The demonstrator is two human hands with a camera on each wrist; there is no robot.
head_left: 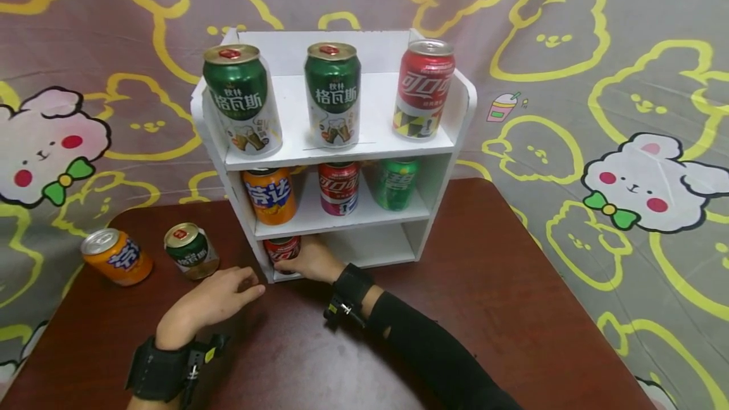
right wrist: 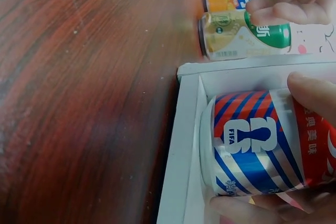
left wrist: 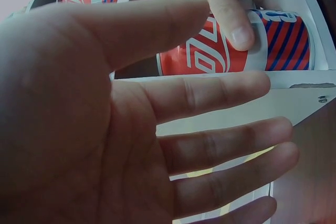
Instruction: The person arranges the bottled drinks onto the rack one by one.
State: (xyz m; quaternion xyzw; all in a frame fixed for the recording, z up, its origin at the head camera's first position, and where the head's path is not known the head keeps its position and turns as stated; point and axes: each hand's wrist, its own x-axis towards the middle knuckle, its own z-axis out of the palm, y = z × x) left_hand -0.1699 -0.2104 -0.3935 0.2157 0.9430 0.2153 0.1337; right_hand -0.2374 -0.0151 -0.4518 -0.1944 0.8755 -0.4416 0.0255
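In the bottom left compartment of a white shelf (head_left: 364, 247) stands a red cola can (head_left: 281, 250). My right hand (head_left: 314, 260) grips it from the right; in the right wrist view the thumb and fingers lie on opposite sides of the can (right wrist: 252, 142), whose base is at the shelf's front lip. My left hand (head_left: 214, 297) is held in front of the shelf's left side with its fingers extended and nothing in it. Left of the shelf, a green-and-gold kvass can (head_left: 192, 250) and an orange soda can (head_left: 117, 257) stand on the table, apart from my left hand.
Two green-and-white kvass cans (head_left: 333, 95) and a red cola can (head_left: 424, 89) stand on the top shelf. The middle shelf holds an orange can (head_left: 270, 196), a red can (head_left: 339, 188) and a green can (head_left: 397, 183). A patterned cloth (head_left: 569, 112) hangs behind the brown table (head_left: 484, 283).
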